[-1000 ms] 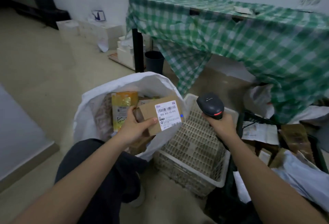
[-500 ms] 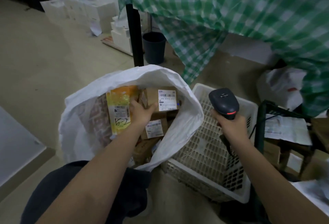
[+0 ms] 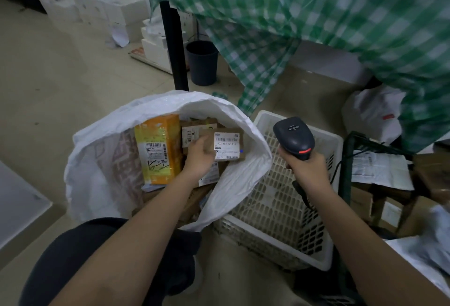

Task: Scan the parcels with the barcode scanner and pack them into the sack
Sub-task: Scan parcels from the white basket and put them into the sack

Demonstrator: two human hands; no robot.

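While the right hand (image 3: 307,167) grips the scanner (image 3: 293,137), the left (image 3: 200,157) (fingers loose) touches a cardboard parcel (image 3: 227,143) inside the woven sack (image 3: 243,171).

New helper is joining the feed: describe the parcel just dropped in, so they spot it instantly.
Find the white sack on the floor left of the white plastic basket. Just inside its right rim lies a small brown cardboard parcel beside the left hand. Unlike the yellow parcel, its white label faces up.

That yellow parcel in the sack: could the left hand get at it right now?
Probably yes. The left hand is already inside the open sack, right beside the yellow parcel, which lies on top with nothing covering it.
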